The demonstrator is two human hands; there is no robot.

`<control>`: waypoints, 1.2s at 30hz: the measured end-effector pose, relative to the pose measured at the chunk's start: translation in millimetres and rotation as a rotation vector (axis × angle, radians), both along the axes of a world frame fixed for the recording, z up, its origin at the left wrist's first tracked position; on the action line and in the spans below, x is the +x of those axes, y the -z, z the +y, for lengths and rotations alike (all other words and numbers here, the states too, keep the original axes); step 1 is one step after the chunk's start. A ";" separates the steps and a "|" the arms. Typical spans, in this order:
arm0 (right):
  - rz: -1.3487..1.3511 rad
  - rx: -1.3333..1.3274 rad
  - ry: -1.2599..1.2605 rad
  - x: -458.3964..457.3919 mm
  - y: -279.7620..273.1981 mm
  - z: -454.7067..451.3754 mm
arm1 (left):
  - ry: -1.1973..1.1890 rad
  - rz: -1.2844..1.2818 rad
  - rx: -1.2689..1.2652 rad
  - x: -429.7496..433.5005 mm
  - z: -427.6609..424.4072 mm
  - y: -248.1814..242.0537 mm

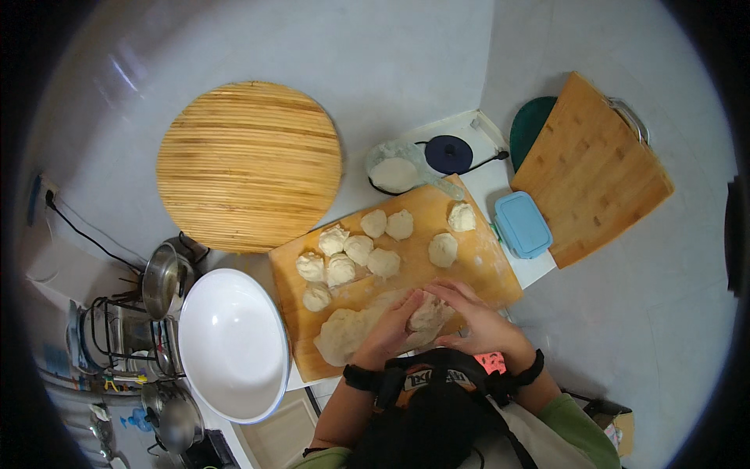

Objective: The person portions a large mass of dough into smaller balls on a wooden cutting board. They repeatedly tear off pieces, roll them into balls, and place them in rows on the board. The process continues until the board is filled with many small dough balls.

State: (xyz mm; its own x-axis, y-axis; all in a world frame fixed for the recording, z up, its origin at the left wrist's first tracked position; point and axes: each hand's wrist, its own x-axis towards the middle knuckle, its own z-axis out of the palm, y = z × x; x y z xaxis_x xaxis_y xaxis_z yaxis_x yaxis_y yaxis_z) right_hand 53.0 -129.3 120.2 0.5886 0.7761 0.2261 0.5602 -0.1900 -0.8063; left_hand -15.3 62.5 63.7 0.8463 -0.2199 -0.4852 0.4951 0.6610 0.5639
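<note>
Between my left hand (389, 331) and my right hand (477, 319) is a piece of dough (426, 311), cupped from both sides. It sits over the right part of a long mass of dough (345, 334) near the front edge of the wooden board (404, 264). My wrists partly cover that mass. Farther back, several rough dough balls (341, 268) cluster at the board's left. Two flattened lumps of dough (399, 224) lie at the back middle, touching. Toward the right are a dough disc (443, 250) and a dough ball (462, 217). Dry flour whitens the right side of the board.
A large white basin (234, 346) stands left of the board. Behind leans a round slatted bamboo board (249, 167). A scoop of flour (394, 174) rests its handle over the board's back edge. At right are a blue lidded box (523, 225) and an upright cutting board (595, 170).
</note>
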 end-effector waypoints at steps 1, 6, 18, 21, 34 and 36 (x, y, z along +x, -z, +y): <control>-0.062 -0.041 -0.005 1.0 -0.8 -0.1 | -0.008 -0.050 -0.032 -0.8 -1.1 -1.1; -0.017 -0.103 -0.056 4.9 9.8 0.7 | 0.096 -0.152 0.149 -11.8 2.6 -14.6; 0.124 -0.118 -0.127 1.1 8.7 -7.1 | 0.254 -0.092 0.272 -20.4 6.3 -4.7; 0.138 -0.109 -0.036 12.4 12.7 -10.1 | 0.179 -0.052 0.259 -20.2 1.1 -8.5; 0.761 0.358 0.215 48.1 67.8 -4.8 | -0.052 -0.151 0.243 -14.4 -2.7 -8.6; 0.724 0.364 0.151 48.5 66.4 -9.3 | -0.087 -0.164 0.027 -16.7 -1.0 -7.1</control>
State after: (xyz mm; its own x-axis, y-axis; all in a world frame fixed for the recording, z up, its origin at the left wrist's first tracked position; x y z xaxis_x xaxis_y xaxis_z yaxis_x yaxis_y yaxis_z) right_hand 101.5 -138.6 53.8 0.7776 0.6282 -0.0276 -0.1330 0.1214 -0.9836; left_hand -32.0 61.5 70.7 0.9297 -0.1318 -0.3439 0.3370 0.6809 0.6502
